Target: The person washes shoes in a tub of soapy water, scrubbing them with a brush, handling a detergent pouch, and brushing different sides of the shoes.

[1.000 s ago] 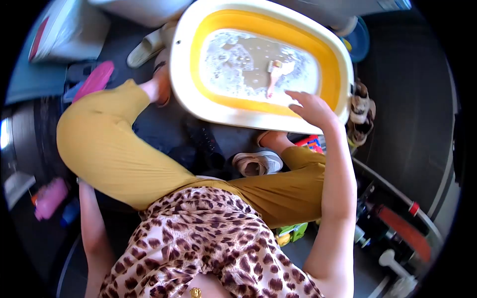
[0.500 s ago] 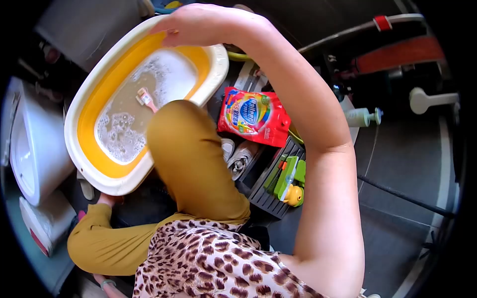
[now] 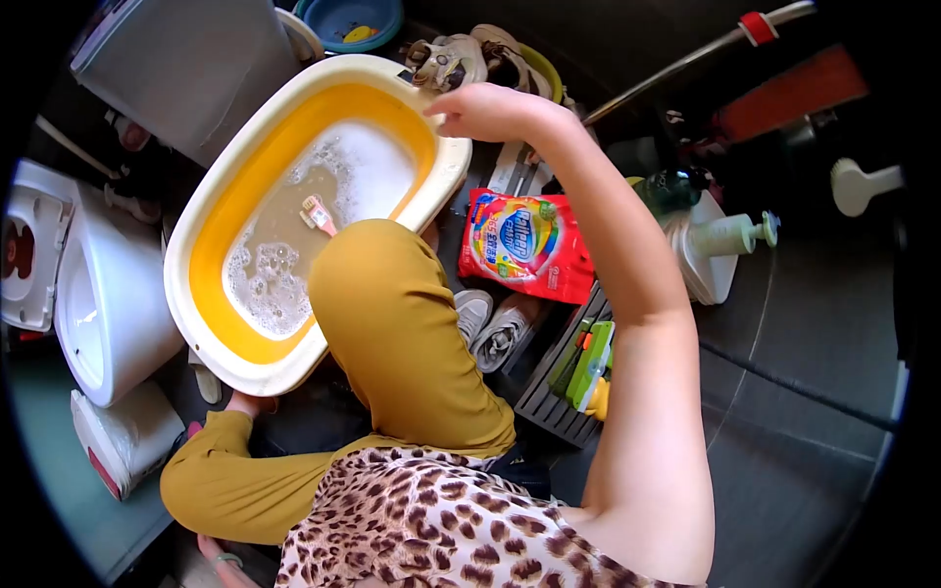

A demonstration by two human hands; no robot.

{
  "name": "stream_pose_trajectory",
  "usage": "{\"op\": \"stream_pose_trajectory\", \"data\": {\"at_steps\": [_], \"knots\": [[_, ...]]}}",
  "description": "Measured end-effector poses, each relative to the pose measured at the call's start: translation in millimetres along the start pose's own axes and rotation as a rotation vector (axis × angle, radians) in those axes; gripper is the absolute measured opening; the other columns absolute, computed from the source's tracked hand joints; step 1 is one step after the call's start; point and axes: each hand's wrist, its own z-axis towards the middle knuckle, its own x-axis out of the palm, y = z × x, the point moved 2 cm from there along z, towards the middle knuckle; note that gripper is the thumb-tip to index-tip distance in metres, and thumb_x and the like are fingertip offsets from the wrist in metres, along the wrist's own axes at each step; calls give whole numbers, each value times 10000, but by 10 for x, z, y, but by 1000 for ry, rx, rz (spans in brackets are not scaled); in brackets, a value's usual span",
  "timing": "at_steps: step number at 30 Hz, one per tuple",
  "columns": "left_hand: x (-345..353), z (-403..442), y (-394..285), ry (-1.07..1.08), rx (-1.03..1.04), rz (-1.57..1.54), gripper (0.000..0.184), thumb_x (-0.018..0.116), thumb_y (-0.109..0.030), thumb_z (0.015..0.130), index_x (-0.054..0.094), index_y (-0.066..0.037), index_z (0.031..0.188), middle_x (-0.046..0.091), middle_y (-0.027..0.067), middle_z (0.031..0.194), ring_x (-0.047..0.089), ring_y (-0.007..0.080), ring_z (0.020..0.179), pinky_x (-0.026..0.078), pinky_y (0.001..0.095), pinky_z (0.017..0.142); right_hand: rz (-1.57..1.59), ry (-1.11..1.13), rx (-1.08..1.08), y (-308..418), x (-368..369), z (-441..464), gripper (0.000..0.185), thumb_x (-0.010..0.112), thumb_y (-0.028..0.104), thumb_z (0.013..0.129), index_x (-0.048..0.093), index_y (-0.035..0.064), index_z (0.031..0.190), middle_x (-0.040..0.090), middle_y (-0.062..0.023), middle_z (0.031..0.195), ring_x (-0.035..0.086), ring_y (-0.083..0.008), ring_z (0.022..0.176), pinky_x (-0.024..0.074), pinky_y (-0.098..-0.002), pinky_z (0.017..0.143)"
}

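My right hand (image 3: pixel 477 112) is held over the upper right rim of the white and yellow basin (image 3: pixel 181 263), close to a pair of shoes (image 3: pixel 453 63). Its fingers are apart and point left, with nothing seen in them. In the basin, a pink-handled brush (image 3: pixel 316 212) lies in cloudy, foamy water. My left hand (image 3: pixel 210 549) shows only in part below my bent knee at the lower left, a band at its wrist; its fingers are hidden.
Right of the basin lie a red detergent bag (image 3: pixel 527 245), grey shoes (image 3: pixel 502 333) and a slatted rack (image 3: pixel 561 377) with a green toy (image 3: pixel 591 365). A pump bottle (image 3: pixel 725 236) is further right. A toilet (image 3: pixel 113 294) stands left, a blue bowl (image 3: pixel 351 22) behind the basin.
The view has turned to the right, bringing the red bag and rack into sight. My right hand has moved from above the basin's water to its upper right rim, near the shoes.
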Motion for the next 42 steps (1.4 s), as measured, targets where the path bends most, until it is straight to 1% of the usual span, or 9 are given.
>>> {"op": "stream_pose_trajectory", "data": {"at_steps": [8, 15, 24, 28, 29, 31, 32, 37, 42], "knots": [[-529, -52, 359, -101, -97, -4, 221, 436, -216, 906, 559, -103, 1051, 594, 24, 848, 535, 133, 713, 358, 261, 571, -47, -99, 19, -48, 85, 6, 369, 566, 209, 841, 549, 106, 1195, 603, -141, 1096, 580, -256, 1002, 442, -328, 885], [-583, -78, 393, -118, -98, -4, 203, 442, -200, 903, 563, -98, 1031, 587, 14, 803, 525, 119, 661, 340, 246, 530, 12, 119, 76, -201, 506, -337, 425, 604, 215, 795, 537, 119, 1204, 614, -161, 1033, 584, -300, 961, 454, -365, 833], [-595, -3, 478, -123, -112, -5, 181, 451, -180, 900, 568, -91, 1005, 578, 1, 744, 512, 101, 594, 317, 228, 477, 27, 578, 22, -197, 2032, -959, 258, 583, 254, 748, 668, 67, 905, 643, -152, 934, 617, -308, 867, 489, -387, 751], [-556, 55, 544, -98, -113, 1, 172, 454, -171, 898, 571, -87, 993, 574, -4, 718, 506, 93, 564, 306, 220, 454, -82, 661, 118, -197, 2709, -1287, 292, 597, 279, 724, 655, 111, 956, 647, -140, 878, 618, -308, 816, 492, -391, 701], [-543, 49, 565, -91, -110, -3, 170, 455, -169, 898, 571, -87, 990, 573, -6, 711, 504, 91, 557, 304, 218, 448, -21, 800, 76, -270, 2997, -1328, 343, 635, 299, 683, 653, 106, 966, 650, -134, 901, 621, -296, 833, 495, -403, 687], [-509, 9, 630, -78, -116, 0, 165, 457, -164, 897, 573, -85, 985, 571, -9, 698, 501, 87, 542, 298, 214, 436, -11, 863, 197, -95, 3033, -1477, 579, 670, 298, 662, 534, 104, 1190, 624, -162, 1021, 608, -310, 909, 495, -383, 749], [-500, -10, 649, -77, -124, 1, 163, 458, -162, 897, 573, -84, 982, 570, -10, 692, 500, 85, 535, 296, 212, 430, -3, 765, 245, -87, 3234, -1575, 651, 665, 327, 697, 453, 79, 1261, 574, -170, 1141, 573, -278, 1018, 471, -356, 817], [-432, -127, 757, -56, -168, -26, 152, 463, -151, 895, 576, -80, 967, 565, -17, 659, 493, 75, 497, 283, 202, 401, 24, 712, 414, 200, 3702, -1715, 626, 651, 324, 715, 455, 81, 1258, 566, -162, 1153, 564, -273, 1031, 461, -361, 835], [-293, -129, 1116, -102, -251, -80, 157, 472, -128, 886, 574, -58, 983, 612, 19, 734, 565, 107, 572, 361, 207, 433, 65, 650, 497, 315, 3766, -1711, 601, 637, 321, 733, 458, 83, 1255, 558, -154, 1165, 555, -268, 1043, 451, -366, 852]]}}
